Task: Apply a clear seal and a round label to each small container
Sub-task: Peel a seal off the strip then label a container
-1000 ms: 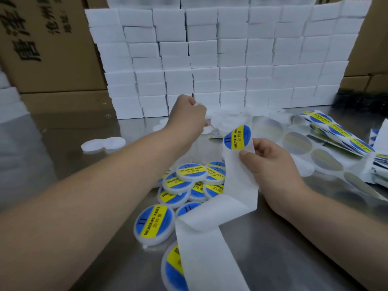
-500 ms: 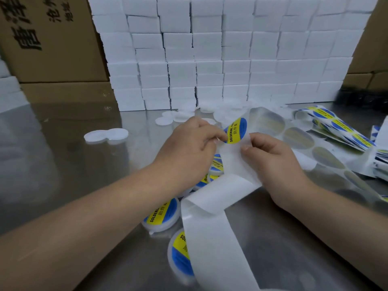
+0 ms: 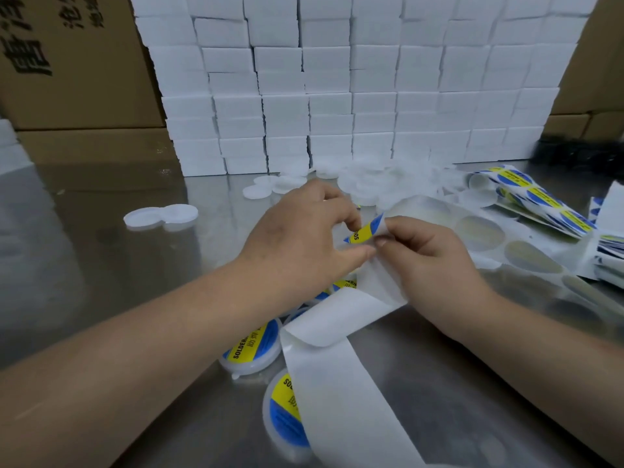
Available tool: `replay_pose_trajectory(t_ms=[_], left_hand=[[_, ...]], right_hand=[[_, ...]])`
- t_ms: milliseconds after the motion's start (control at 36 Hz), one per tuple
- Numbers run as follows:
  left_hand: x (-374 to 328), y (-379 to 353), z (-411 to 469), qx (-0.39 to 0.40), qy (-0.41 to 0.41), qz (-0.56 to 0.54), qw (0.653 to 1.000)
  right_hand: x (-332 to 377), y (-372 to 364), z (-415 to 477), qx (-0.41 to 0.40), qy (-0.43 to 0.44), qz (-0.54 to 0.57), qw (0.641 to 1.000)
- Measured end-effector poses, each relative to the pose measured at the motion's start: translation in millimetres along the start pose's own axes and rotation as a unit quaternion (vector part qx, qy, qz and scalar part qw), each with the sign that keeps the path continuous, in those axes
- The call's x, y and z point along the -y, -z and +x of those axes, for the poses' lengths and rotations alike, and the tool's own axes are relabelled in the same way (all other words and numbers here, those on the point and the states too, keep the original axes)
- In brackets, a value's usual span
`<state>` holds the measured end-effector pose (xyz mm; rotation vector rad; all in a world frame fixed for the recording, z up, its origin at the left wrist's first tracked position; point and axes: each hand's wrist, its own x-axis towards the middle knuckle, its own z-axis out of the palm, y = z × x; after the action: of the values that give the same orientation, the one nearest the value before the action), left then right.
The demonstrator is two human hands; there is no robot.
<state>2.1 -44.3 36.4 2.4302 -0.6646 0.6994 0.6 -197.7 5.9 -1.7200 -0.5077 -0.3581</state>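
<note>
Now the left hand [image 3: 304, 244] pinches the round label [image 3: 363, 232] in a narrow grip, the right hand's [image 3: 435, 265] grip holding the backing strip [image 3: 344, 319]; a skewed pull could crease it.

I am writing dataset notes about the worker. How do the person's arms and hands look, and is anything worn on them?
Both the left hand and the right hand are bare, without gloves. The left forearm and the right forearm are bare too; no sleeve shows in the picture. No watch or bracelet shows at either wrist.
</note>
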Motion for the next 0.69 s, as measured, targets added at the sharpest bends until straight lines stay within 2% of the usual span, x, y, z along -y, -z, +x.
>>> replay_pose_trajectory(t_ms=[139,222,333,444,694], left_hand=[[3,3,3,0.002,0.007,-0.009,1.000],[4,7,8,-0.009,0.076,-0.044,0.996],[11,13,15,-0.101,0.199,-0.156,0.962],[19,12,18,-0.132,0.261,-0.185,0.938],[13,8,12,-0.114,0.201,-0.165,0.959]], right_hand=[[1,0,1,-0.002,0.008,-0.024,1.000],[2,0,1,-0.009,0.007,-0.031,0.999],[1,1,3,-0.021,-0.005,-0.022,1.000],[0,2,3,-0.071,0.011,-0.081,0.994],[5,6,2,-0.123,0.087,-0.229,0.962]])
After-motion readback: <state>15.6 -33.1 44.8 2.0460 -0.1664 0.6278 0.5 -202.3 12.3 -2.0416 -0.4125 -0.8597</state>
